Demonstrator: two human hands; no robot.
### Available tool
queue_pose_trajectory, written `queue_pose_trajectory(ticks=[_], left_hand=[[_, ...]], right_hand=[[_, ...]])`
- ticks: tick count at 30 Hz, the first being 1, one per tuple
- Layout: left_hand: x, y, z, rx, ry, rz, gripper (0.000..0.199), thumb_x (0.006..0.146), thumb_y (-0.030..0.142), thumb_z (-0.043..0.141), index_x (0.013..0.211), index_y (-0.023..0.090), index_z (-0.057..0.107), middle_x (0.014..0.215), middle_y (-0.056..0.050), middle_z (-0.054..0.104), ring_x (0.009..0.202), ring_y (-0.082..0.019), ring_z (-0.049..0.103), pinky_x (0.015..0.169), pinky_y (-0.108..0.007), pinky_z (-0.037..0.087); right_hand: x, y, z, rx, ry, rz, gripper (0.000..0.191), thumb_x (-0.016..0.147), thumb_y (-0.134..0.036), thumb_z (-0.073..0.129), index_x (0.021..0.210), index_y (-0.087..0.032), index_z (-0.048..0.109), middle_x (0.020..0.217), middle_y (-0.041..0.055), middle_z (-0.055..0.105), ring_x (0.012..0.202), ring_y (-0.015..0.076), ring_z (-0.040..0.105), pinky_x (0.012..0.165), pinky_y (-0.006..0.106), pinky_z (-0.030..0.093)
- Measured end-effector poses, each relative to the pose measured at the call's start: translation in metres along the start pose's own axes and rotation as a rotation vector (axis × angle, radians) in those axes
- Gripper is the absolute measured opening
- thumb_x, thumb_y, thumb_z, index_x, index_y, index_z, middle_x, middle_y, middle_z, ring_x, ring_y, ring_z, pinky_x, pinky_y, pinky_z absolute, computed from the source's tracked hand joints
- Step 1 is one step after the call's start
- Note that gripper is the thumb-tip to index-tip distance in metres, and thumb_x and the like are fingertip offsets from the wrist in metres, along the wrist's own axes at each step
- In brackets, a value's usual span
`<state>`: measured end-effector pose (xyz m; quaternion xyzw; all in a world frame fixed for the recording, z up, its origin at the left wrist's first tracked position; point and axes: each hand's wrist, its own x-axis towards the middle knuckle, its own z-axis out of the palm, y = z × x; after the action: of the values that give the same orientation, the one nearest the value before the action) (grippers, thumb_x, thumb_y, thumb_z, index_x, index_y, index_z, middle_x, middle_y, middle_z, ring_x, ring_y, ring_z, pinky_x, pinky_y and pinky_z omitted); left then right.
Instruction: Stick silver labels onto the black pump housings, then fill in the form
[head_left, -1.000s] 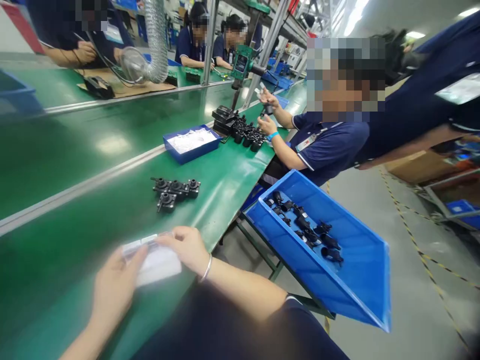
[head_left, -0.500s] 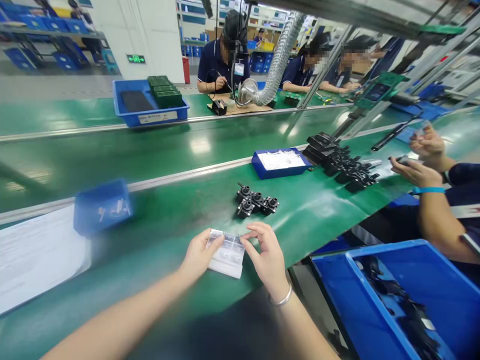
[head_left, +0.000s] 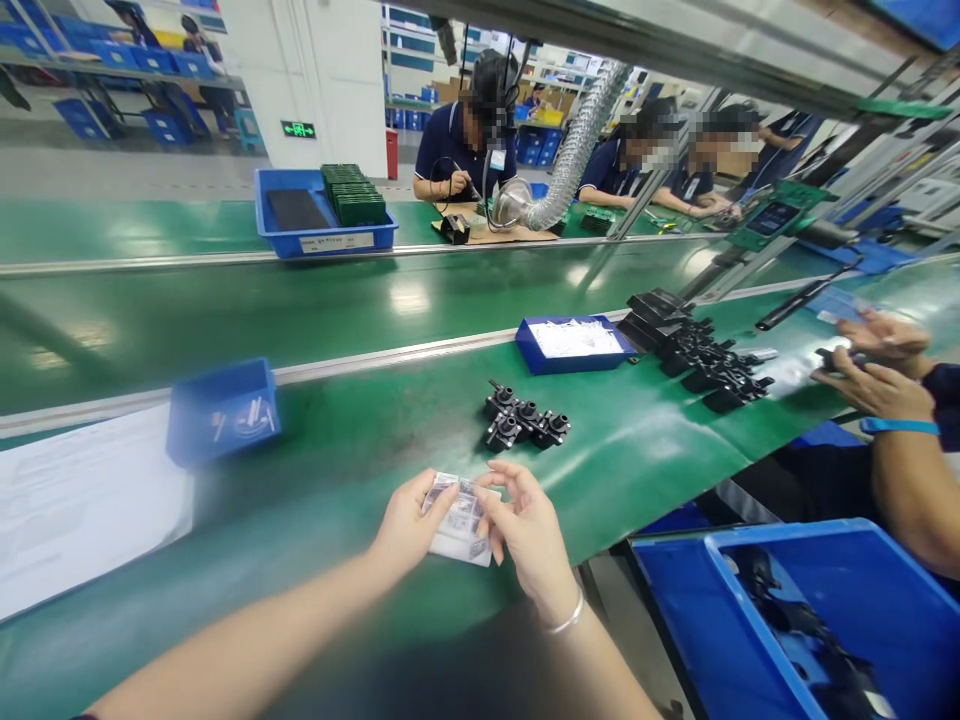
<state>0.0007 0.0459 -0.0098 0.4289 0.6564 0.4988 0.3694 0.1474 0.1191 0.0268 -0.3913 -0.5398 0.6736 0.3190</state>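
A small white sheet of labels (head_left: 456, 543) with grey printed blocks is held low over the green bench in the head view. My left hand (head_left: 405, 518) grips its left side, thumb on top. At the right edge my right hand (head_left: 531, 530) is closed, thumb and fingers against the sheet; what its fingertips pinch there is partly hidden. Just beyond my hands stands a small group of black plastic parts (head_left: 527, 418) with round necks, touched by neither hand.
A blue tray of white pieces (head_left: 577, 365) and a cluster of black housings (head_left: 694, 350) lie farther right. Left are a small blue bin (head_left: 196, 425) and papers (head_left: 82, 510). A co-worker's hands (head_left: 885, 375) work at right, above a large blue crate (head_left: 885, 590).
My right hand's fingers have curled in closer over the sheet's right edge. The view has shifted slightly, so the bench appears lower and farther right. The co-worker's hands have come together.
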Motion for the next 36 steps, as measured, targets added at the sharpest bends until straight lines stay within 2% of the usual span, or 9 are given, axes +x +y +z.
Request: queue_pose_trajectory(ticks=[3, 6, 10, 13, 16, 19, 27, 33, 36], left_hand=[[0.000, 0.000, -0.001, 0.049, -0.003, 0.039, 0.034, 0.093, 0.048, 0.048, 0.080, 0.017, 0.056, 0.074, -0.001, 0.059, 0.069, -0.016, 0.054, 0.064, -0.027, 0.039], [0.002, -0.001, -0.002, 0.055, 0.000, 0.054, 0.034, 0.094, 0.046, 0.044, 0.077, 0.018, 0.053, 0.072, -0.001, 0.056, 0.068, -0.015, 0.051, 0.064, -0.027, 0.037], [0.004, -0.002, -0.002, -0.007, 0.002, 0.026, 0.034, 0.095, 0.046, 0.043, 0.077, 0.018, 0.052, 0.070, 0.000, 0.053, 0.066, -0.015, 0.049, 0.061, -0.026, 0.034], [0.004, -0.001, -0.001, -0.011, -0.018, 0.037, 0.033, 0.095, 0.045, 0.042, 0.078, 0.018, 0.052, 0.070, 0.001, 0.052, 0.066, -0.015, 0.048, 0.061, -0.027, 0.033], [0.002, 0.001, -0.001, 0.066, -0.043, 0.092, 0.033, 0.096, 0.044, 0.041, 0.076, 0.019, 0.049, 0.071, 0.001, 0.051, 0.067, -0.015, 0.047, 0.063, -0.027, 0.033], [0.001, 0.001, -0.002, 0.162, -0.061, 0.141, 0.034, 0.097, 0.044, 0.039, 0.075, 0.019, 0.047, 0.072, 0.000, 0.051, 0.069, -0.015, 0.047, 0.065, -0.028, 0.033], [0.002, 0.000, -0.007, 0.214, -0.120, 0.177, 0.033, 0.097, 0.041, 0.038, 0.078, 0.019, 0.053, 0.075, -0.001, 0.055, 0.072, -0.016, 0.049, 0.068, -0.029, 0.036], [0.003, 0.004, -0.008, 0.170, -0.165, 0.157, 0.013, 0.090, 0.030, 0.051, 0.087, 0.019, 0.056, 0.081, 0.000, 0.060, 0.076, -0.016, 0.055, 0.069, -0.027, 0.040], [0.005, 0.003, -0.007, 0.120, -0.141, 0.107, 0.011, 0.087, 0.022, 0.051, 0.094, 0.020, 0.059, 0.088, -0.001, 0.065, 0.083, -0.017, 0.059, 0.076, -0.029, 0.043]], right_hand=[[0.001, 0.004, 0.004, -0.105, 0.039, -0.076, 0.036, 0.084, -0.037, 0.069, 0.111, -0.022, 0.052, 0.093, 0.0011, 0.062, 0.035, 0.0033, 0.050, 0.026, 0.014, 0.032], [-0.005, 0.001, 0.000, -0.113, 0.013, -0.095, 0.029, 0.083, -0.035, 0.070, 0.104, -0.020, 0.057, 0.088, 0.0008, 0.062, 0.037, 0.0031, 0.052, 0.029, 0.014, 0.033], [-0.012, -0.010, -0.014, 0.186, -0.090, -0.055, 0.027, 0.082, -0.029, 0.073, 0.103, -0.023, 0.057, 0.087, -0.0020, 0.061, 0.033, -0.0014, 0.044, 0.028, 0.012, 0.026], [-0.011, -0.015, -0.018, 0.337, -0.193, 0.052, 0.030, 0.084, -0.029, 0.072, 0.109, -0.023, 0.055, 0.079, -0.0048, 0.060, 0.029, -0.0028, 0.039, 0.028, 0.011, 0.021], [-0.004, -0.012, -0.011, 0.289, -0.251, 0.202, 0.036, 0.085, -0.033, 0.070, 0.115, -0.019, 0.053, 0.070, -0.0046, 0.060, 0.027, 0.0013, 0.044, 0.025, 0.010, 0.021], [0.002, -0.008, -0.001, 0.208, -0.246, 0.274, 0.045, 0.083, -0.040, 0.071, 0.116, -0.016, 0.052, 0.064, -0.0027, 0.063, 0.029, 0.0067, 0.050, 0.022, 0.011, 0.026], [0.009, -0.006, 0.008, 0.139, -0.235, 0.269, 0.040, 0.078, -0.047, 0.074, 0.094, -0.016, 0.055, 0.052, -0.0019, 0.063, 0.028, 0.0083, 0.049, 0.021, 0.011, 0.027], [0.010, -0.005, 0.009, 0.154, -0.209, 0.246, 0.038, 0.077, -0.045, 0.075, 0.091, -0.017, 0.055, 0.050, -0.0026, 0.063, 0.027, 0.0082, 0.048, 0.021, 0.011, 0.026], [0.005, -0.008, 0.004, 0.190, -0.281, 0.245, 0.033, 0.080, -0.042, 0.073, 0.089, -0.017, 0.054, 0.049, -0.0028, 0.063, 0.025, 0.0076, 0.046, 0.022, 0.010, 0.023]])
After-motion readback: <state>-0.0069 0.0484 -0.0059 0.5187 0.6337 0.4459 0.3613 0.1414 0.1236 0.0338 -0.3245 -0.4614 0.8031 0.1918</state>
